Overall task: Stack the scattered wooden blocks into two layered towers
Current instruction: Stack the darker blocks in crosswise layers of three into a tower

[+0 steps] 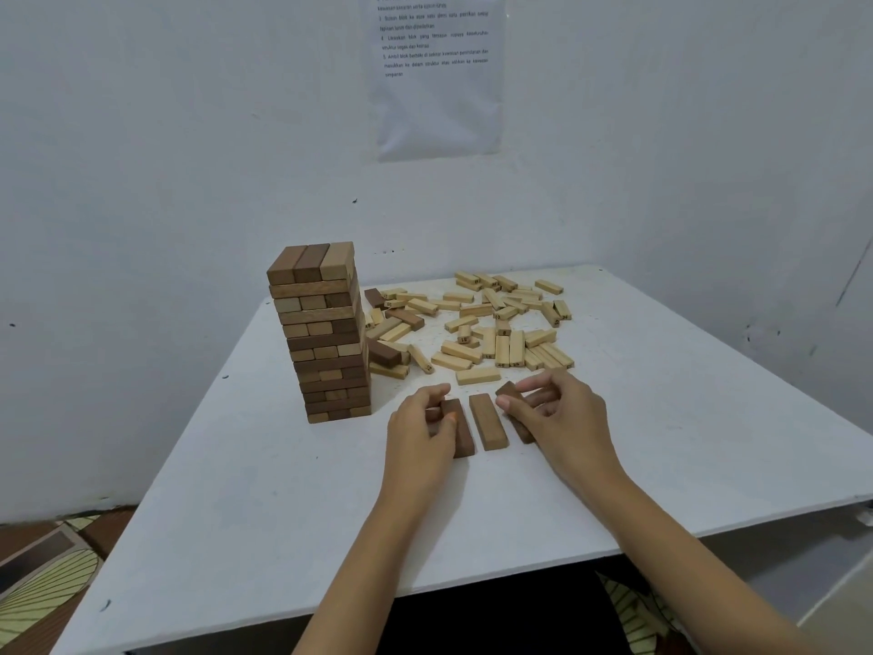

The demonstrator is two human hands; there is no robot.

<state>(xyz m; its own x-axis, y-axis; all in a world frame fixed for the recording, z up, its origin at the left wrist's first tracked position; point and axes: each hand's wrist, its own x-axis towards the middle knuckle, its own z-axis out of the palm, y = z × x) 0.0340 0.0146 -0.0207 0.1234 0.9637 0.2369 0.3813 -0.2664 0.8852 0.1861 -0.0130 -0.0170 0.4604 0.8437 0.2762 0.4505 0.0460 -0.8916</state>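
Centre frame, the left hand (420, 430) curls its fingers round the left block (462, 430) and the right hand (564, 418) pinches the right block (523, 433), with a middle block (489, 422) lying free between them. The tower (323, 333) stands at left and a loose pile (477, 323) lies behind, on a white counter (283, 512) against a pale wall (189, 134) with a printed sheet (437, 87) above.

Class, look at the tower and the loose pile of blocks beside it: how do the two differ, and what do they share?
The tower stands upright in many neat layers; the pile lies scattered at all angles. The tower mixes dark and light blocks; the pile is nearly all light. Numbers show on pile blocks, none on the tower. Both are wooden blocks of like shape on the white table.
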